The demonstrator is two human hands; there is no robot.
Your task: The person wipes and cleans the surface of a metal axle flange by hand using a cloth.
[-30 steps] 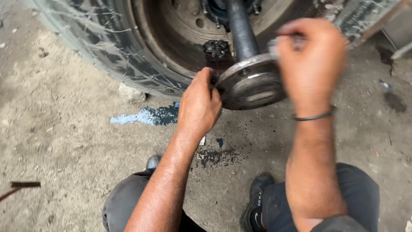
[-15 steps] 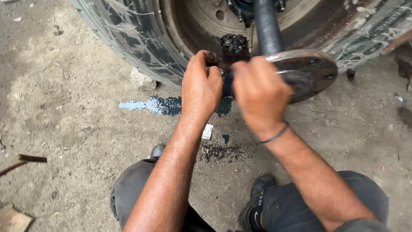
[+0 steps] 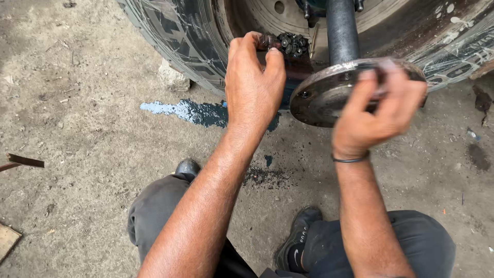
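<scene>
A dark axle shaft (image 3: 340, 31) sticks out of a truck wheel hub and ends in a round, greasy flange (image 3: 316, 100). My right hand (image 3: 378, 116), blurred by motion, grips the flange's right edge. My left hand (image 3: 253, 85) is raised to the left of the shaft, its fingertips pinched on a small dark metal piece (image 3: 267, 41). Just beside it, a pile of several dark nuts (image 3: 293, 44) rests inside the wheel rim.
The big tyre (image 3: 170, 36) fills the top of the view, with a stone (image 3: 172, 78) wedged at its foot. A blue-black oily puddle (image 3: 185, 110) lies on the dirty concrete. My knees and black shoes (image 3: 296, 242) are below. A metal strip (image 3: 23, 161) lies far left.
My left hand has lifted off the flange up to the pile of nuts. My right hand has gone from the flange's left side to its right edge.
</scene>
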